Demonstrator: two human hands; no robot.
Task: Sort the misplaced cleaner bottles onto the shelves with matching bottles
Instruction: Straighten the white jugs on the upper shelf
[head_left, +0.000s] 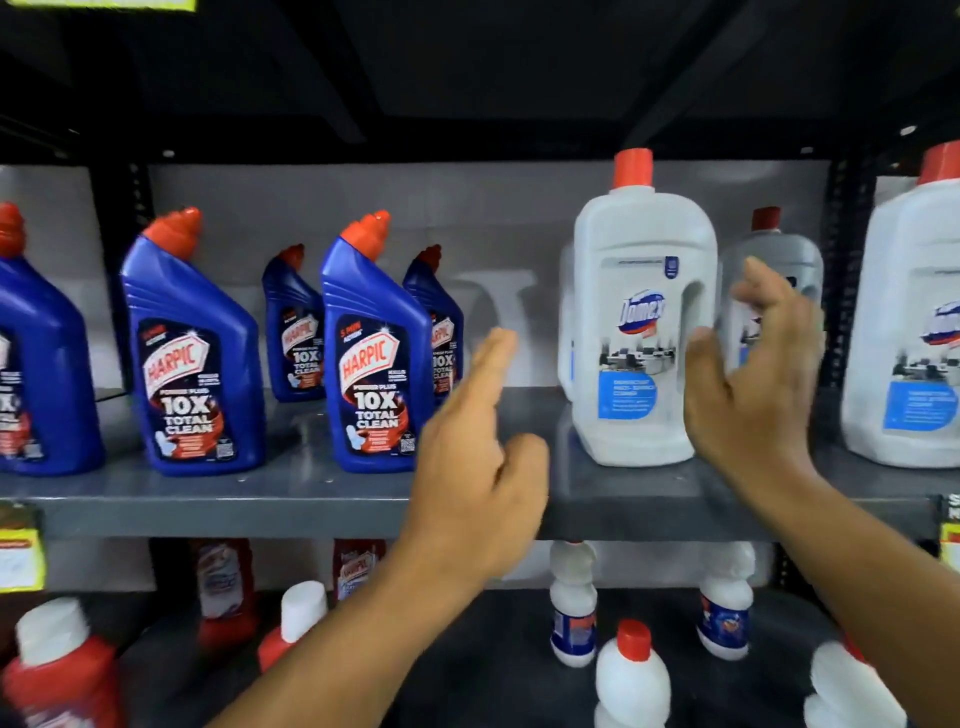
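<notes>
A large white Domex bottle (636, 332) with a red cap stands upright on the grey shelf (311, 499), right of centre. My right hand (753, 379) is just right of it, fingers spread, holding nothing. My left hand (478, 467) hovers open over the shelf's front edge, left of the bottle and apart from it. Several blue Harpic bottles stand on the left of the same shelf, the nearest one (376, 358) close to my left hand. A second white Domex bottle (906, 332) stands at the far right.
A smaller grey bottle (774, 280) stands behind my right hand. On the lower shelf are red bottles with white caps (57, 670) at the left and small white bottles (631, 675) at the right. Yellow price tags (21, 558) hang on the shelf edge.
</notes>
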